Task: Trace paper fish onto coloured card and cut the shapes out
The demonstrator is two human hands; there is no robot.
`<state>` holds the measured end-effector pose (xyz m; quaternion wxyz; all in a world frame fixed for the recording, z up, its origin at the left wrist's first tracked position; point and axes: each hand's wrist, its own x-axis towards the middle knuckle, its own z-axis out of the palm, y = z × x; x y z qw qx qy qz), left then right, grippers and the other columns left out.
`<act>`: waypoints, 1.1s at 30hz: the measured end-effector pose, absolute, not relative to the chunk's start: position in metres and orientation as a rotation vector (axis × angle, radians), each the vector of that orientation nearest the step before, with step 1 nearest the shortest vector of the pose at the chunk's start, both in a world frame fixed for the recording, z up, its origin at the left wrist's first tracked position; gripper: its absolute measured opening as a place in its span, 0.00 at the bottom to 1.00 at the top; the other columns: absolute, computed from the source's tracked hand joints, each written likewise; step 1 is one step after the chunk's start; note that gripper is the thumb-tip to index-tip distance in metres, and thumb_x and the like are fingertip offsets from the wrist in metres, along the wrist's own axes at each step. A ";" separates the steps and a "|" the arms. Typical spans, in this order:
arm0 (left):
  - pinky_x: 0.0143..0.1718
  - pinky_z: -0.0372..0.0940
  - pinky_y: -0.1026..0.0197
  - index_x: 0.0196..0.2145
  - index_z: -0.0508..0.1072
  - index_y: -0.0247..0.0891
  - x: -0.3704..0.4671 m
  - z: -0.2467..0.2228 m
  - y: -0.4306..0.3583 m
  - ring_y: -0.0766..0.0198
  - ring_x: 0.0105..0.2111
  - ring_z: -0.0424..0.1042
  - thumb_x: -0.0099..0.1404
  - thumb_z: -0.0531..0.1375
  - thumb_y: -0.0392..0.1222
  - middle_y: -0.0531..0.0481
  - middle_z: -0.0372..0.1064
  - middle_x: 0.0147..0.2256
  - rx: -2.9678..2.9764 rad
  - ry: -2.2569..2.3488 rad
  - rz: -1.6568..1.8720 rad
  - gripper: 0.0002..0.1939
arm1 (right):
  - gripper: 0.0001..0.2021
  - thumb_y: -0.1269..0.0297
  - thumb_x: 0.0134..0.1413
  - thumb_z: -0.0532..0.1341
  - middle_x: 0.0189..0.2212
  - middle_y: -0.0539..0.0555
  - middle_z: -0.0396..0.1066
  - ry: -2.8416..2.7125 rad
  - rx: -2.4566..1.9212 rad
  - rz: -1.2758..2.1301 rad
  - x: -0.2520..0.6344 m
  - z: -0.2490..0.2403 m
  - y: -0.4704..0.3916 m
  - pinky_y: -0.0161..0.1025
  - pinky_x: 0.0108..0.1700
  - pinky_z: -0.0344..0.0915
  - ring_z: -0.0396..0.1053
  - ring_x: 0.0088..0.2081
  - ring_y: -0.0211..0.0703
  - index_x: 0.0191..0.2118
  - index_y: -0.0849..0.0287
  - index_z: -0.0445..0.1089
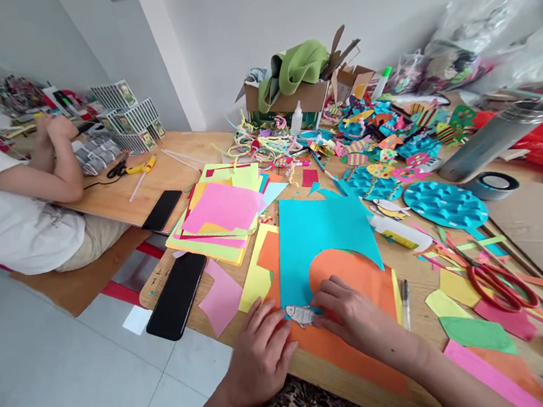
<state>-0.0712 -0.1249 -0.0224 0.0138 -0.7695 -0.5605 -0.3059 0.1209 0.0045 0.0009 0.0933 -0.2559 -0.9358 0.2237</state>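
A small grey paper fish cutout [301,315] with drawn stripes lies between my hands on the orange paper [354,360]. My left hand [263,353] rests flat beside its head end, fingers stretched out over the orange sheet's edge. At the tail, the curled fingers of my right hand [350,310] grip the cutout; the fingertips are partly hidden. Overlapping the orange paper is a blue sheet [322,226] with a rounded piece cut out of it. A pen [406,304] lies right of the sheets.
Stacked coloured paper [224,208] and a black phone [177,297] lie to the left. Red-handled scissors [500,286], a glue bottle [399,232], a blue disc [446,204] and a steel flask [492,140] stand or lie right. Another person [12,193] sits at far left.
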 end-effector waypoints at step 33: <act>0.56 0.64 0.42 0.44 0.73 0.32 -0.072 -0.030 -0.124 0.49 0.52 0.66 0.65 0.56 0.34 0.40 0.72 0.43 -2.404 -1.738 -0.934 0.11 | 0.08 0.70 0.64 0.53 0.35 0.57 0.70 -2.516 -0.828 0.650 0.129 0.007 0.014 0.43 0.36 0.67 0.66 0.38 0.47 0.42 0.56 0.69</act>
